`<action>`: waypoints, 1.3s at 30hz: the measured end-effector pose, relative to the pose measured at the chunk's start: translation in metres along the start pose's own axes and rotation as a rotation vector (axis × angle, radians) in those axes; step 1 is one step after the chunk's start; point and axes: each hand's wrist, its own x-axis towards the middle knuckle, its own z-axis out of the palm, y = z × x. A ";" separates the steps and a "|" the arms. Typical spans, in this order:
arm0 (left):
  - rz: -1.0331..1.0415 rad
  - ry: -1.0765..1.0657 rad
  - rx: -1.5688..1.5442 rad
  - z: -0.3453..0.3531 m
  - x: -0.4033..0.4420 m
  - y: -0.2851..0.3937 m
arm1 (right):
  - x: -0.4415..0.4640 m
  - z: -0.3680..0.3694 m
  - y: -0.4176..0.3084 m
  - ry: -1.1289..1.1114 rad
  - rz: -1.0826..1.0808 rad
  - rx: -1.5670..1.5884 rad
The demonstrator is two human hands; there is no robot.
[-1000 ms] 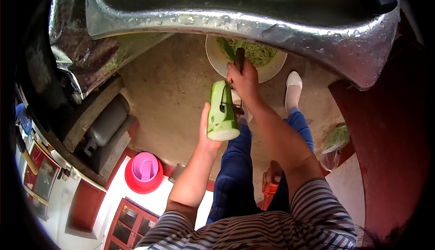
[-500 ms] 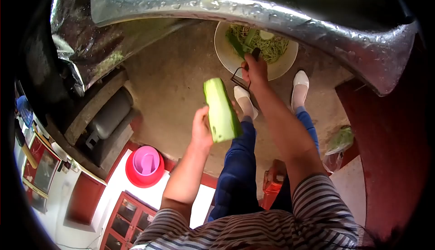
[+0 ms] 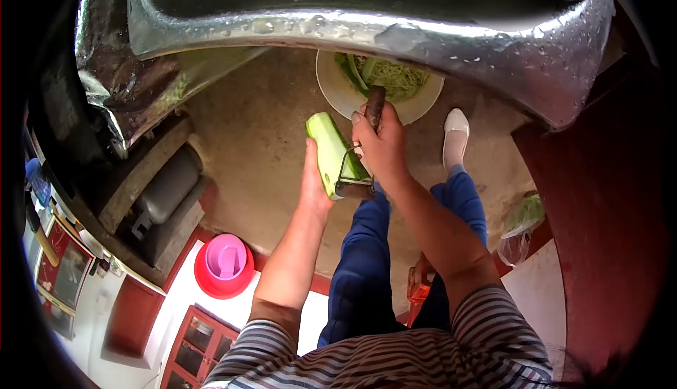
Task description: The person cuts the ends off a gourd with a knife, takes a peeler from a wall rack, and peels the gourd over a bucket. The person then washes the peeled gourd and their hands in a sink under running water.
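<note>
My left hand (image 3: 314, 181) is wrapped round a long, pale green, partly peeled vegetable (image 3: 328, 151) and supports it from the left side and underneath. The dark handle of a peeler (image 3: 355, 186) is gripped in my right hand (image 3: 381, 139). Its wire frame and blade lie against the lower end of the vegetable. Beyond my hands, a white basin (image 3: 331, 91) on the floor holds green peelings and shreds, partly hidden by the metal rim above it.
A wet metal sink (image 3: 367, 31) spans the top of the view. At left are a grey gas cylinder (image 3: 166, 186) and pink and red basins (image 3: 224, 266). A plastic bag of greens (image 3: 522, 227) lies at right, near a dark red surface (image 3: 606, 227).
The peeler has moved from beside the basin back down onto the vegetable's lower end. The vegetable has shifted slightly left and tilted, still in my left hand.
</note>
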 end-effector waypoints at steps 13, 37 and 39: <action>-0.298 -0.215 -0.175 -0.003 -0.032 -0.024 | 0.045 -0.001 0.026 -0.094 0.102 -0.121; -0.034 -0.053 -0.005 -0.016 0.006 -0.012 | -0.006 -0.007 0.001 0.035 0.131 0.055; -0.041 -0.037 0.013 -0.013 0.005 -0.015 | -0.002 -0.007 0.004 -0.003 0.089 0.021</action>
